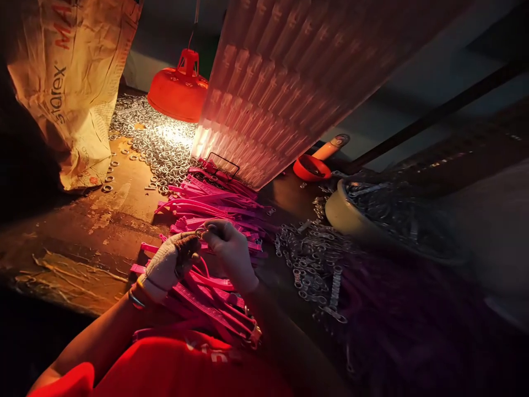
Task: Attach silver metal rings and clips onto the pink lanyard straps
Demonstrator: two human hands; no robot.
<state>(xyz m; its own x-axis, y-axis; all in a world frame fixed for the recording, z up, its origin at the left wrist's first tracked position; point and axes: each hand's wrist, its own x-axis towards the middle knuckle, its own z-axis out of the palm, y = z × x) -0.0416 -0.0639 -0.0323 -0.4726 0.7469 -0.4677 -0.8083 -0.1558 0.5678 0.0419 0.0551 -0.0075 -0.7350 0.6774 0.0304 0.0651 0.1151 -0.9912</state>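
Observation:
In front of my chest my two hands meet over a heap of pink straps (219,207). My left hand (163,267), in a light glove with dark-stained fingers, is closed at a small metal ring (200,232). The thumb and forefinger of my right hand (233,253) pinch the same ring from the other side. More pink straps (206,300) lie beneath my wrists and reach toward my lap; some carry metal fittings at their ends. Whether a strap runs through the ring is hidden by my fingers.
A red lamp (177,94) hangs over a pile of metal rings (165,149). Left stands a paper sack (82,94); behind the straps leans a ribbed translucent panel (264,99). Metal snap hooks (309,259), a red bowl (309,168) and a pale basin (343,212) are at right.

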